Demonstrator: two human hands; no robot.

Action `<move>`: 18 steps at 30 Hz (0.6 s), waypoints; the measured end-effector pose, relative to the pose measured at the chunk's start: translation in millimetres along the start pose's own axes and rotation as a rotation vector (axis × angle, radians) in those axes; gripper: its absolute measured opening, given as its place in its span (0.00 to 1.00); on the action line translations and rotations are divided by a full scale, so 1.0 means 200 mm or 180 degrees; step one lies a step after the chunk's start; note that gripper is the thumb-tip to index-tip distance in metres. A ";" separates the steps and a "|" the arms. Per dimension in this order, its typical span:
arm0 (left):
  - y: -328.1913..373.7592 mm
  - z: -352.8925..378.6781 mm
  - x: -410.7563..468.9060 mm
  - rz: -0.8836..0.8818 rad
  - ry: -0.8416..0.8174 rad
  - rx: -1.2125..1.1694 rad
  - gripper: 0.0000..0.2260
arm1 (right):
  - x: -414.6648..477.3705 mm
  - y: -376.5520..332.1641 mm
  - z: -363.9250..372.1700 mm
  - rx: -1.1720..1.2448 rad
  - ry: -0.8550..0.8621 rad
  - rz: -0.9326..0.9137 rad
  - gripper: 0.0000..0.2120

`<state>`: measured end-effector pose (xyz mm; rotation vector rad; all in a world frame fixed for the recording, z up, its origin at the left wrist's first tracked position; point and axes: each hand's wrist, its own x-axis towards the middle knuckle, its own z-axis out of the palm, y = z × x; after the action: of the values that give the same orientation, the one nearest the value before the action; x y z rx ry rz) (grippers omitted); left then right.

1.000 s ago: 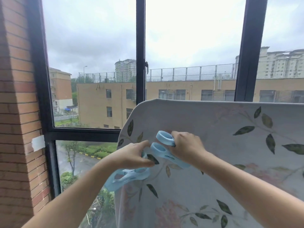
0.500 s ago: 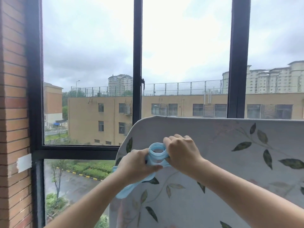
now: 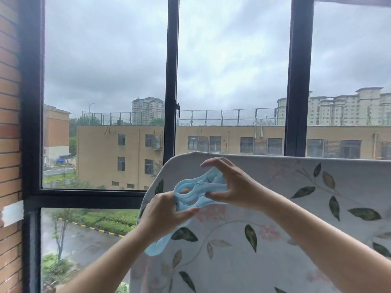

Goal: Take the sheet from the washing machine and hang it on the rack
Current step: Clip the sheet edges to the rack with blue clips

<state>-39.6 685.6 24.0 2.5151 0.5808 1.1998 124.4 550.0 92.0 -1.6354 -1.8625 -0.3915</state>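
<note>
sheet [image 3: 285, 240] draped behind hands | left hand [image 3: 165, 214] grips blue clips [image 3: 196, 192] | right hand [image 3: 237, 187] pinches one

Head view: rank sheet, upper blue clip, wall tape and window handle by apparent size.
sheet
upper blue clip
wall tape
window handle
Clip is nearer the camera, so clip-tape order is unsure.

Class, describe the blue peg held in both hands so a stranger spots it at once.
Find the leafy sheet hanging before the window. Near its top left corner, the left hand and right hand hold a blue peg. It is the upper one; a second peg hangs below the left hand.
</note>
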 end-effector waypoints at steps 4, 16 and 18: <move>0.02 0.05 -0.03 -0.0184 -0.0112 -0.0884 0.16 | -0.05 0.04 0.01 0.1532 0.0093 0.0650 0.39; 0.02 -0.10 0.19 0.0578 -0.0740 0.0909 0.32 | -0.07 0.19 -0.16 0.1475 0.0335 0.0857 0.44; 0.04 -0.16 0.31 0.0594 -0.0321 0.1383 0.36 | -0.01 0.20 -0.26 0.1189 0.0370 0.0817 0.50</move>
<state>-26.9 711.5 88.7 3.0334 0.6513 1.0926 177.0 524.4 122.9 -1.5302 -1.5076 -0.0240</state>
